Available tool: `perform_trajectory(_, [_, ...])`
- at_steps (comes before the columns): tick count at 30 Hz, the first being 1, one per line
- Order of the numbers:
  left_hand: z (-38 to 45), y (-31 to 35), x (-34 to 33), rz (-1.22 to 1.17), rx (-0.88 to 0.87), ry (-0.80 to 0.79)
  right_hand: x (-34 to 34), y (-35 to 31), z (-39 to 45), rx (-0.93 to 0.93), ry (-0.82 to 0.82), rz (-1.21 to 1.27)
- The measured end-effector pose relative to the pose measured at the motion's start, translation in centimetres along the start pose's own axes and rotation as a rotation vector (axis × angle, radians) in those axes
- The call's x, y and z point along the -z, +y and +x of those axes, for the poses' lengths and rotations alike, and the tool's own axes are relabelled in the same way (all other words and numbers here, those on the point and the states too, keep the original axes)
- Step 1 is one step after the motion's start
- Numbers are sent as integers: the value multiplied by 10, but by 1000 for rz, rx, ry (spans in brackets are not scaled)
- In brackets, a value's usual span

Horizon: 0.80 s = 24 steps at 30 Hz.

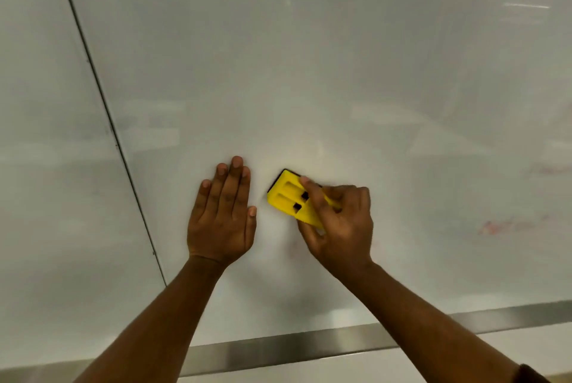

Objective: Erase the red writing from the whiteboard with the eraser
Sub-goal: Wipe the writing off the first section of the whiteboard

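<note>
A yellow eraser (286, 197) with a dark felt underside lies pressed against the whiteboard (309, 73), just right of centre. My right hand (339, 223) grips its lower right end, index finger stretched along its top. My left hand (223, 215) rests flat on the board beside the eraser, fingers together and pointing up, holding nothing. Faint red smears (507, 226) show on the board at the right, with a paler trace (548, 169) above them and a very faint pink mark (292, 246) below the eraser.
A dark vertical seam (108, 122) splits the board into two panels at the left. A metal rail (309, 348) runs along the board's bottom edge. Ceiling light reflections glint at the upper right.
</note>
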<state>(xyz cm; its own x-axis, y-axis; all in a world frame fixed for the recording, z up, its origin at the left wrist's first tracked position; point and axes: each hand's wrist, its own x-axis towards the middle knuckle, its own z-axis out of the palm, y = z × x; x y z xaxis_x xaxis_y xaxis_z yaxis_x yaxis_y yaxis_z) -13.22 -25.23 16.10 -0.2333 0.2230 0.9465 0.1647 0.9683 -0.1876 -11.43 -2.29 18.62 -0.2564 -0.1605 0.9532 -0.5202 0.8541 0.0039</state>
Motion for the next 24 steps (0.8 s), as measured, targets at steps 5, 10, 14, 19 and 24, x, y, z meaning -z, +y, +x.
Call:
perform_trajectory(5, [-1,-1,-1,-12,-13,0,16,29,-53,191,-183,-51])
perform_trajectory(10, [-3,1,-2,-13,3,2,7,26,-37,-98,-35,-41])
perform_trajectory(14, [-3,0,-1,-18,0,-3,-13,0,-80,158,-164,9])
perform_trajectory(19, [-5,1,-1,-16,0,6,0,24,-116,220,-253,-32])
perform_trajectory(24, [-4,0,-3,-10,7,7,-14,8,-86,14,-140,-14])
